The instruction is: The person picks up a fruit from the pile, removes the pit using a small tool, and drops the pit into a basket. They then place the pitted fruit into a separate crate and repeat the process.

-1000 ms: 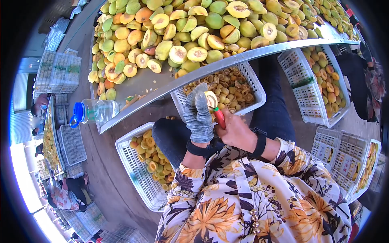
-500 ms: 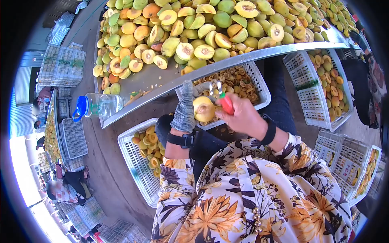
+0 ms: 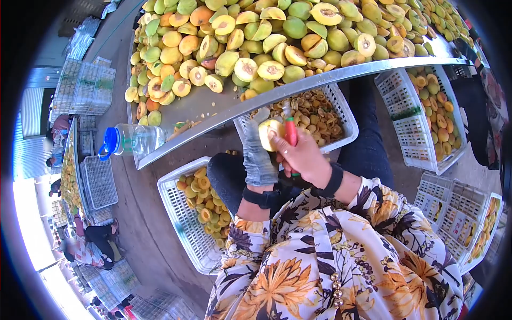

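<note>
Glove (image 3: pixel 258 157) grey knit; tool handle (image 3: pixel 291 131) red; peach half (image 3: pixel 269 132) yellow; crates (image 3: pixel 184 224) white; bottle cap (image 3: pixel 110 143) blue; blouse (image 3: pixel 330 256) orange/black floral.

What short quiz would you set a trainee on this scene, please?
1. True or false: the left hand holding the fruit is bare.
2. The right hand grips: A a brush, B a red tool, C a cup?
3. Fill in: the cap of the bottle is ____.
Key: 1 false; 2 B; 3 blue.
</note>
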The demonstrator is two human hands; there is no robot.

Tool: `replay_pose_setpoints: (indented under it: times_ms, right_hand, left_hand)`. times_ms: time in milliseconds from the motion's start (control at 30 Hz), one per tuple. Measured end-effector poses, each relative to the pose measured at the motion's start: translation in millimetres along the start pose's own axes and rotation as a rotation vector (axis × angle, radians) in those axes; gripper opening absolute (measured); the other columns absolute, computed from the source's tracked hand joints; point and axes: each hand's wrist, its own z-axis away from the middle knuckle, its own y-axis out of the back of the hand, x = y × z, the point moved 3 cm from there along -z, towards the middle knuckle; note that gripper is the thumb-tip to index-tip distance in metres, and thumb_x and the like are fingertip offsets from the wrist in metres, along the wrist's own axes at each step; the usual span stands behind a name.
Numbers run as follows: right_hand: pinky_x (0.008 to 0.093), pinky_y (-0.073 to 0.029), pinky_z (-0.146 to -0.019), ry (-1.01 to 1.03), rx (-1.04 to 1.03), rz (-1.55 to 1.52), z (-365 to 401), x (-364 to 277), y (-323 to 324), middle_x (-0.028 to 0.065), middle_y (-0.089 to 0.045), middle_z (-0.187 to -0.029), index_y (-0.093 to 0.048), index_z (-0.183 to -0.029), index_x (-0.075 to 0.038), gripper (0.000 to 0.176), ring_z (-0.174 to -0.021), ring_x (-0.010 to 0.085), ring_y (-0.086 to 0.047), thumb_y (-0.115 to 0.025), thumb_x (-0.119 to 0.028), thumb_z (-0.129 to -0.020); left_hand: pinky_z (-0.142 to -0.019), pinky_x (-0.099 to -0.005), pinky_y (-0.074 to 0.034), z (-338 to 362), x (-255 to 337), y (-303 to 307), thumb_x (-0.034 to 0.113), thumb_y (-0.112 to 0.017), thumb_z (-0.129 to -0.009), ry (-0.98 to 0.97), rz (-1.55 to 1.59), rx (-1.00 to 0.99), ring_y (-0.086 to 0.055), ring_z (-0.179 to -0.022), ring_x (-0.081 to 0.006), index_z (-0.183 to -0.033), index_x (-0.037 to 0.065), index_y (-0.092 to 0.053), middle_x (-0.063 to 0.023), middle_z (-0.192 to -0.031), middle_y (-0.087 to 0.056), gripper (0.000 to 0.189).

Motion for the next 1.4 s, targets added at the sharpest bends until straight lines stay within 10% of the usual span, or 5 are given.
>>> replay_pose_setpoints:
  times_ms: [33, 367, 767, 1067, 1400]
  right_hand:
    - [0.0243, -0.036, -0.034, 0.021, -0.043, 0.143, -1, 6, 3, 0.0040, -0.050, -0.054, -0.047, -0.089, -0.002, 0.024, -0.036, 0.0102, -0.046, -0.060, -0.021, -0.084]
    - [0.0416, -0.044, -0.057, 0.405, -0.028, 0.815, 11, 14, 20, 0.0242, -0.055, -0.064, -0.050, -0.086, 0.005, 0.027, -0.064, 0.0412, -0.056, -0.063, -0.016, -0.074]
    - [0.0399, -0.042, -0.054, 0.276, -0.015, 0.755, 22, 23, 25, 0.0241, -0.052, -0.062, -0.046, -0.088, 0.004, 0.022, -0.061, 0.0396, -0.055, -0.056, -0.010, -0.074]
    - [0.0364, -0.042, -0.050, 0.130, -0.210, 0.786, 16, 44, 26, 0.0157, -0.051, -0.057, -0.046, -0.084, 0.001, 0.015, -0.053, 0.0301, -0.055, -0.053, -0.007, -0.074]
    - [0.0294, -0.040, -0.039, 0.405, -0.250, 0.738, 11, 28, 21, 0.0083, -0.050, -0.055, -0.047, -0.082, -0.002, 0.008, -0.038, 0.0172, -0.048, -0.051, -0.006, -0.076]
  left_hand:
    - [-0.078, -0.0324, -0.048, -5, -1, -21, 0.040, -0.043, -0.089, -0.325, -0.158, 0.520, -0.057, -0.087, -0.0192, -0.107, 0.006, -0.053, -0.0065, -0.096, -0.060, 0.040]
    - [-0.067, -0.0386, -0.053, -11, -3, -10, 0.042, -0.048, -0.085, -0.344, -0.156, 0.515, -0.060, -0.080, -0.0233, -0.102, 0.003, -0.054, -0.0095, -0.091, -0.060, 0.043]
    - [-0.057, -0.0344, -0.054, -15, -14, -10, 0.046, -0.051, -0.084, -0.380, -0.278, 0.458, -0.060, -0.070, -0.0229, -0.099, 0.000, -0.055, -0.0118, -0.083, -0.061, 0.048]
    - [-0.056, -0.0329, -0.055, -23, 0, -1, 0.051, -0.048, -0.083, 0.359, -0.259, 0.316, -0.062, -0.057, -0.0272, -0.082, -0.008, -0.059, -0.0174, -0.074, -0.063, 0.060]
    - [-0.058, -0.0337, -0.055, -11, 4, -17, 0.032, -0.059, -0.082, -0.184, -0.241, 0.309, -0.062, -0.072, -0.0217, -0.094, 0.002, -0.055, -0.0115, -0.082, -0.061, 0.033]
